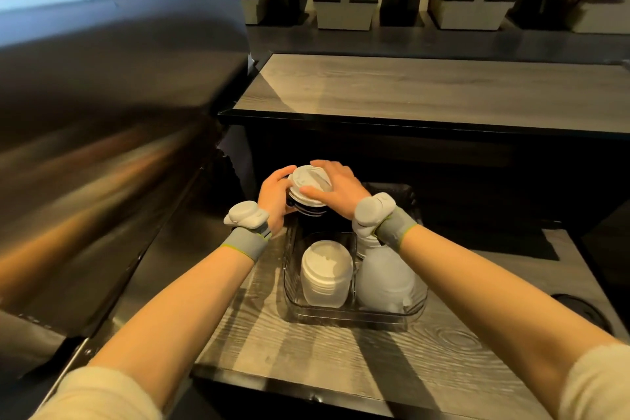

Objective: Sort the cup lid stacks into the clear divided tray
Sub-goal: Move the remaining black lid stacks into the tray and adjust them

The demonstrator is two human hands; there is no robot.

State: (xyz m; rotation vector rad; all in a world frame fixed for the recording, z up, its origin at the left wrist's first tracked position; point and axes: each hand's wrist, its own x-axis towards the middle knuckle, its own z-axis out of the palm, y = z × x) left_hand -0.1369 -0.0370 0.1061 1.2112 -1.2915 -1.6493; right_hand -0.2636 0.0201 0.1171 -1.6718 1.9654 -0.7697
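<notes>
A clear divided tray [293, 303] sits on the grey wood-grain counter in front of me. A stack of white cup lids [325, 271] stands in its near left compartment. A bagged stack of lids [387, 278] fills the near right compartment. Over the far left compartment I hold another stack of white and dark lids [308, 189] between both hands. My left hand [272, 196] grips its left side, and my right hand [337, 189] lies over its top and right side. What lies beneath this stack is hidden in shadow.
A large stainless steel appliance [102, 147] fills the left side, close to my left arm. A raised wooden counter ledge [426, 85] runs behind the tray. A dark round hole [579, 309] is set in the counter at right. Café tables and seats stand far back.
</notes>
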